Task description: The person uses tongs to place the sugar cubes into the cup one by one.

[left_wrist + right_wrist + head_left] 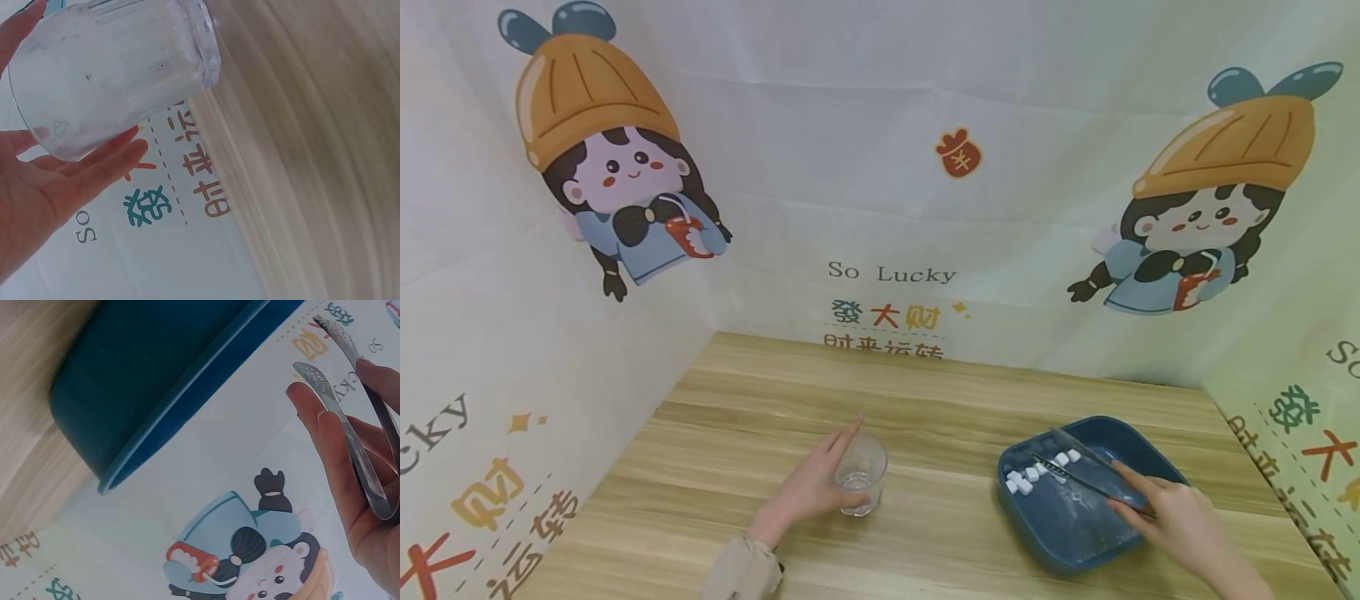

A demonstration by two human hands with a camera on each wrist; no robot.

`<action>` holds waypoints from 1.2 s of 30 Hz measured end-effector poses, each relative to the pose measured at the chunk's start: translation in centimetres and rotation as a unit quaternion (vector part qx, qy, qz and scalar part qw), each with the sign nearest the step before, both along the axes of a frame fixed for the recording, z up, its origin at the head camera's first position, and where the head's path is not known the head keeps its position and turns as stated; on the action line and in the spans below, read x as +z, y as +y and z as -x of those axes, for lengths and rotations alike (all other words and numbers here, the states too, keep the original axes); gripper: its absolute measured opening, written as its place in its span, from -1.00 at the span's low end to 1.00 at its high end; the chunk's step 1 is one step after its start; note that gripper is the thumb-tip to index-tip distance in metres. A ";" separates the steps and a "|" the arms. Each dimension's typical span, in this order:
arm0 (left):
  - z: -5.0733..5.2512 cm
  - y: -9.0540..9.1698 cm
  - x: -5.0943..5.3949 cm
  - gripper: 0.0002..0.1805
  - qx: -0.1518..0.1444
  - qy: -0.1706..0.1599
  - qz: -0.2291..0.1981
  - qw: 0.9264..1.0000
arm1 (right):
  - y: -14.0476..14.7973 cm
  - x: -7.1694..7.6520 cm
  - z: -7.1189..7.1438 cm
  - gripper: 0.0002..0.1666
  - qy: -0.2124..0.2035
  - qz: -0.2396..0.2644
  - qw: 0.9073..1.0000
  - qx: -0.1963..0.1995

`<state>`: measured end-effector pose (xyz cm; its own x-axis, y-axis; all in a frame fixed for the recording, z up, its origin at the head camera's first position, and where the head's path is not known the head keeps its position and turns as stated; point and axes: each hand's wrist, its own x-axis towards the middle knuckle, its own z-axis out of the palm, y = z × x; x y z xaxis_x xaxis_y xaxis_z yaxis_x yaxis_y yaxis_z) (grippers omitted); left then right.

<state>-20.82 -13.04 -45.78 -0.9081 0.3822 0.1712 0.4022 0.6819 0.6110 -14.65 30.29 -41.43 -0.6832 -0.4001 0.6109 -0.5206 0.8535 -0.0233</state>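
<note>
A clear drinking glass [871, 457] stands upright on the table, left of centre. My left hand [808, 489] is around its near left side, thumb in front and the other fingers stretched out behind. In the left wrist view, the fingers of the left hand [37, 187] look nearly straight beside the glass [125, 69]; whether they touch it I cannot tell. My right hand [1187, 518] holds metal tongs [1078, 479] over a dark blue basin [1048, 550]. Several small white cubes [1032, 474] lie along the basin's left side. The perforated tong tips are apart with nothing between them in the right wrist view.
The wooden table [760, 383] meets a printed white cloth [820, 167] at the back and both sides. The basin's raised wall [125, 394] stands beneath the tongs, near the table's right side. Bare tabletop lies between the glass and the basin.
</note>
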 end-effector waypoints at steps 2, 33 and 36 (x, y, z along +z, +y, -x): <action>0.1 -0.1 0.0 0.17 -0.008 -0.004 -0.015 1.000 | 0.2 0.0 0.1 -0.46 -0.008 -0.004 1.000 -0.010; -0.3 -1.8 0.2 0.07 -0.025 0.010 -0.027 0.999 | 1.9 -0.1 1.4 -0.55 -0.214 -0.050 0.971 -0.093; -0.3 -1.8 0.1 0.07 -0.023 0.011 -0.023 0.999 | 2.0 -0.2 1.5 -0.54 -0.227 -0.055 0.968 -0.094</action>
